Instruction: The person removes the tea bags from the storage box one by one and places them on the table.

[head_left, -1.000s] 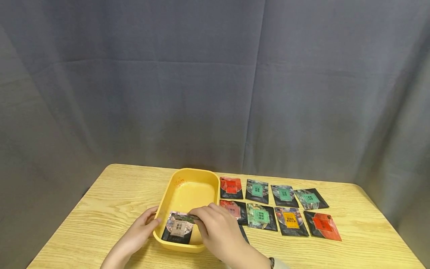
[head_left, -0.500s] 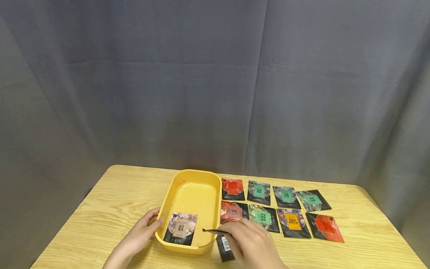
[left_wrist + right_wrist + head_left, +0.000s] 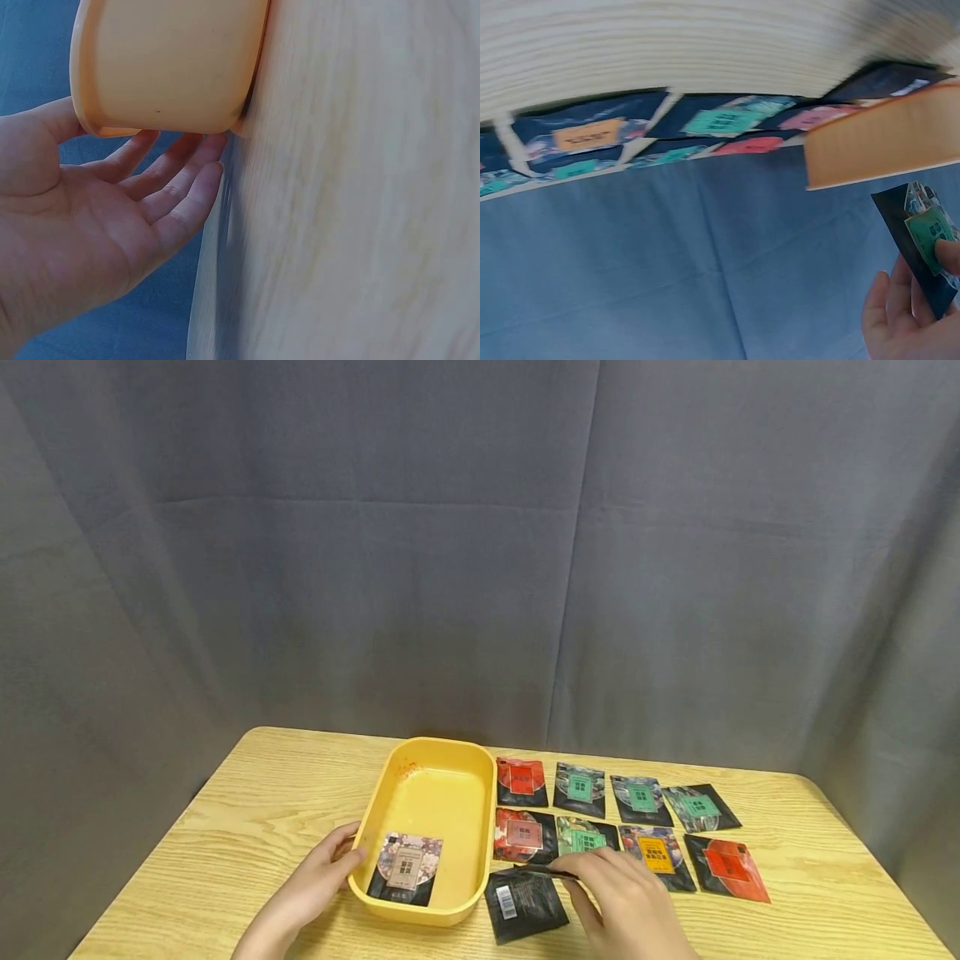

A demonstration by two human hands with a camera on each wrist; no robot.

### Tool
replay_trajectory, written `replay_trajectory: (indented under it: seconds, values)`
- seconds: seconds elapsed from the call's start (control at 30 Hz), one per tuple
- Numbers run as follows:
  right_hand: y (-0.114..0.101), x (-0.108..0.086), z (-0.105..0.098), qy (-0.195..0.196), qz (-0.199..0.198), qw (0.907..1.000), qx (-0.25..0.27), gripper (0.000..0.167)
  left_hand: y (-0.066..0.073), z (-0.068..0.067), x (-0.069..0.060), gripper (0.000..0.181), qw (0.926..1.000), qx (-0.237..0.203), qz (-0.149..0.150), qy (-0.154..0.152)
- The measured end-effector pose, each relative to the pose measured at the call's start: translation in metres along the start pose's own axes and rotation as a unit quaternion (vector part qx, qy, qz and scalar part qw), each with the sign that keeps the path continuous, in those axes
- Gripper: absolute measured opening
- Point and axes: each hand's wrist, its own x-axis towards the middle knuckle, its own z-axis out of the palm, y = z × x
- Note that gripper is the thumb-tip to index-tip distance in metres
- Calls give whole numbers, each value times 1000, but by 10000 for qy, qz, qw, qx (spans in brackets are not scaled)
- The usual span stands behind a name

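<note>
On the left, my left hand holds the side of a yellow plastic tub, thumb at the rim and fingertips against the outer wall. Inside the tub's near end lies a sachet with a pinkish-beige label. My right hand pinches a dark sachet, seen nearly edge-on from the head; its green label shows in the right wrist view. This held sachet is above a black sachet that lies barcode side up, right of the tub.
Two rows of sachets lie right of the tub, among them a red one, several green-labelled ones and an orange-labelled one. A grey curtain hangs behind the wooden table.
My right hand has moved right with the green-labelled sachet, from over the tub to beyond its right side. The barcode-side-up sachet has come into fuller view. My left hand stays at the tub.
</note>
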Motion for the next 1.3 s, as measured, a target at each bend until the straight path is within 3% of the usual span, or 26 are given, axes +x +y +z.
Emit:
replay_trajectory:
  seconds: [0.3, 0.83, 0.97, 1.07, 1.2, 1.3]
  values:
    - [20, -14, -2, 5, -298, 9991, -300, 46, 2, -1, 0, 53, 9999, 71, 76, -36]
    - [52, -39, -3, -616, -535, 9949, -592, 49, -1, 0, 0, 53, 10000, -21, -30, 4]
    - [54, -43, -4, -912, -443, 9925, -681, 3, -1, 0, 1, 53, 10000, -13, -43, -2]
    - [54, -45, -6, -1164, -351, 9903, -677, 34, -1, 1, 1, 53, 10000, -33, -36, -46]
    - [58, -45, -8, -1737, -404, 9826, -514, 30, -1, 0, 1, 53, 9999, -71, -8, -94]
    - [62, -44, -11, -2441, -434, 9684, -282, 22, -1, 0, 1, 53, 9999, -63, -8, -106]
